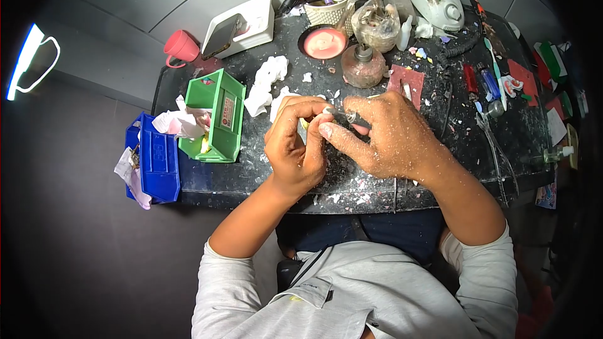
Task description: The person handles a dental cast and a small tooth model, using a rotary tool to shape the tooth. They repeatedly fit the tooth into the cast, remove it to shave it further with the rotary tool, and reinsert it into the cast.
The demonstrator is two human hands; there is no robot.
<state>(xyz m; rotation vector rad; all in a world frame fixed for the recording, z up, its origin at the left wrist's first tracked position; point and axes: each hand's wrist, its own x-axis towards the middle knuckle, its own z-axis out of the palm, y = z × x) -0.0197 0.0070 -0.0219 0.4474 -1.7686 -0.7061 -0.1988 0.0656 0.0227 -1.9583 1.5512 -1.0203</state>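
Note:
At the middle of the bench, my two hands meet fingertip to fingertip. My left hand (pixel 294 144) pinches a small pale piece (pixel 327 112) between thumb and forefinger. Closed round a slim dark metal tool (pixel 342 117), my right hand (pixel 396 135) keeps its tip against that piece; most of the tool is hidden by the fingers. White powder and flakes coat the right hand. Under both hands the black bench top (pixel 282 179) is strewn with pink and white shavings.
To the left stand a green bin (pixel 231 113) and a blue bin (pixel 160 163) holding crumpled paper. Behind the hands are a glass spirit burner (pixel 364 69), a pink dish (pixel 325 44) and a white machine (pixel 436 3). Metal tweezers (pixel 493 150) and a blue lighter (pixel 488 81) lie right.

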